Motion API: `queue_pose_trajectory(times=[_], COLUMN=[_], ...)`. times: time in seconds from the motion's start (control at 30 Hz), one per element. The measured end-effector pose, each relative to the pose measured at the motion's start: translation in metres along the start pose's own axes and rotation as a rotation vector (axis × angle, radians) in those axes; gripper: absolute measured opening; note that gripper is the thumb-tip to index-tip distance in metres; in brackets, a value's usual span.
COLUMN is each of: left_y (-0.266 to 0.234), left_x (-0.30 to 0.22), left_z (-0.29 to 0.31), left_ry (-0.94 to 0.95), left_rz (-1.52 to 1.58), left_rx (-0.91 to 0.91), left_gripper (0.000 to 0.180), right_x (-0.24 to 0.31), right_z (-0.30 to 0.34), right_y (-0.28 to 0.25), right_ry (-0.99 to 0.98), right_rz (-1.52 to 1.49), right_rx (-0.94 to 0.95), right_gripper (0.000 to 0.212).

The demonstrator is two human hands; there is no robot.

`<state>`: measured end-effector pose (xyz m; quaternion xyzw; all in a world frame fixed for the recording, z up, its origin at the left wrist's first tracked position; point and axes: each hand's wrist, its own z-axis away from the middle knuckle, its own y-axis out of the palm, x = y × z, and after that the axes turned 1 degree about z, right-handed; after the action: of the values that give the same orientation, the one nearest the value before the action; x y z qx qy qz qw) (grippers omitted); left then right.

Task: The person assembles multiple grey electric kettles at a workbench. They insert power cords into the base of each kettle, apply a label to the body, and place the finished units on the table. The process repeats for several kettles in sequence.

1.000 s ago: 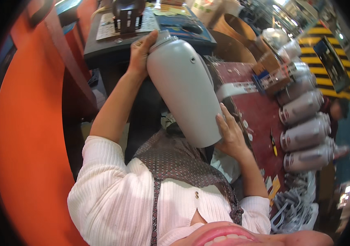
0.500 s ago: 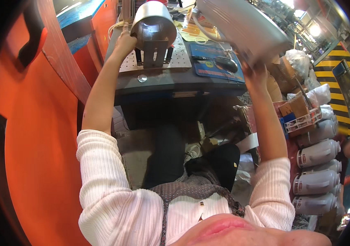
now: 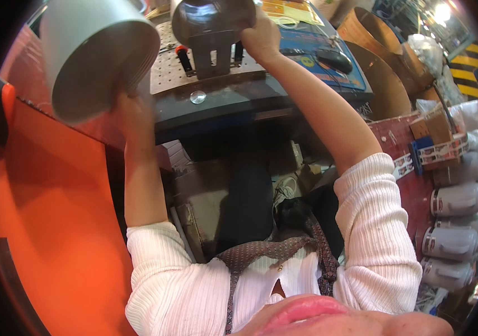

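At the upper left, my left hand point(image 3: 135, 109) grips the lower rim of a large light-grey jug body point(image 3: 99, 25). It is tilted so that its wide open end faces me; most of my fingers are hidden behind it. A second metal jug body point(image 3: 211, 19) sits on a dark slotted bracket point(image 3: 212, 53), its upper part cut off by the frame. On this one's right side rests my right hand point(image 3: 262, 40), closed around the edge. Under the bracket lies a perforated plate point(image 3: 166, 75), with a red-tipped black clamp point(image 3: 181, 50) beside the bracket.
A small clear disc point(image 3: 197, 97) lies on the dark table edge point(image 3: 233, 103). Right of the plate are a blue mat point(image 3: 300, 42) and a black mouse point(image 3: 334, 60). Several grey jugs point(image 3: 456, 200) stand at the right. An orange panel point(image 3: 65, 207) fills the left side.
My left hand has moved left and down, now with a jug body in it. My right hand has swung from the far right to the jug body at the bracket. The view has shifted.
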<state>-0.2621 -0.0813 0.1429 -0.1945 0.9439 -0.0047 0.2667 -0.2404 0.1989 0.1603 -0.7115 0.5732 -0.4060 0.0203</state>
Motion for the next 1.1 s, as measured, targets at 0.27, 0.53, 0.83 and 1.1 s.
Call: queue_pose_trajectory(times=[0.27,0.53,0.83,1.1], left_y=[-0.022,-0.057,-0.063,0.025], left_x=[-0.033,-0.061,-0.137,-0.120], left_z=[0.012,0.031,0.156,0.230], left_ry=[-0.082,0.006,1.528,2.903], left_rz=[0.751,0.898,-3.275,-2.447], left_rx=[-0.119,0.021,-0.544,-1.833], left_gripper=[0.035,0.031,0.068,0.068], right_x=[0.035,0.074,-0.014,-0.020], right_z=[-0.018,0.068,0.247,0.430], right_y=[-0.051,-0.164,-0.264,-0.370], right_ry=[-0.441,-0.546,-0.498,-0.206], right_rz=[0.544,-0.266,-0.097,0.249], right_rx=[0.172,0.476,0.014,0.009], right_gripper=[0.053,0.087,0.051,0.061])
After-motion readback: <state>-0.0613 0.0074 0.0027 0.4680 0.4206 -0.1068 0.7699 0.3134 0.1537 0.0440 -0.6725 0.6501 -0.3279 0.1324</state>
